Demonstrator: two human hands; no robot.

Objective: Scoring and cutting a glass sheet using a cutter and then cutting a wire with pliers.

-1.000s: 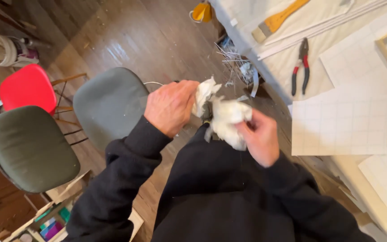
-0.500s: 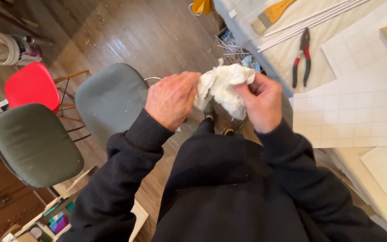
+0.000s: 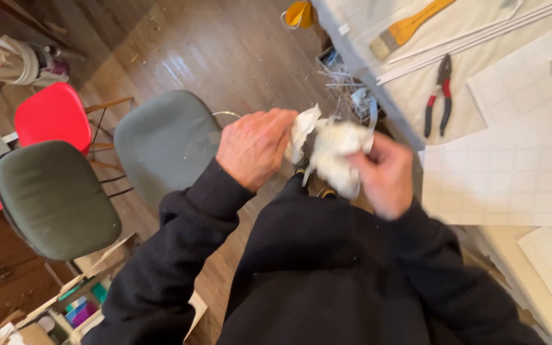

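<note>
Gripping crumpled white rag (image 3: 335, 153), smudged dark at centre: left hand (image 3: 255, 147) and right hand (image 3: 384, 174), both clenched, beside table edge (image 3: 384, 108).

Colour rundown: crumpled white cloth wad (image 3: 332, 155) mid-frame, black sleeves below it. Left side has a bright red plastic chair (image 3: 52, 117), a dark olive cushioned chair (image 3: 55, 199) and a grey-green one (image 3: 164, 142). Upper right, red-and-black handled pliers (image 3: 439, 96), a yellow-handled brush (image 3: 407, 27), and white grid-patterned sheets (image 3: 499, 185) on the pale bench (image 3: 416, 89).
</note>
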